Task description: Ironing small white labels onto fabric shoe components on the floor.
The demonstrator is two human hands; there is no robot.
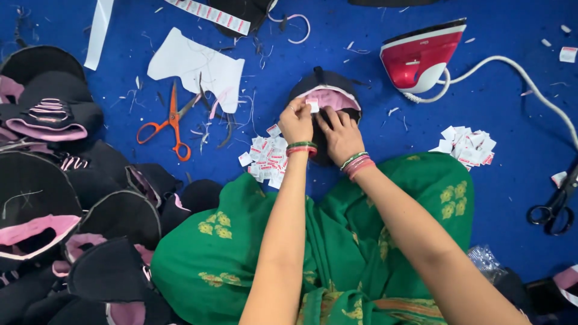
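A black cap-shaped fabric piece with pink lining (326,91) lies on the blue floor in front of my knees. My left hand (295,122) pinches a small white label (312,106) against the pink lining edge. Beside it, my right hand (340,135) presses flat on the black fabric, fingers spread over the piece. Both wrists wear green and red bangles. A heap of small white and red labels (266,158) lies just left of my left wrist.
Orange-handled scissors (171,123) and a white paper pattern (195,66) lie to the left. A red and white iron (423,57) with its cord stands at the upper right. A second label heap (466,145), black scissors (557,207) and stacked black-pink pieces (66,198) surround me.
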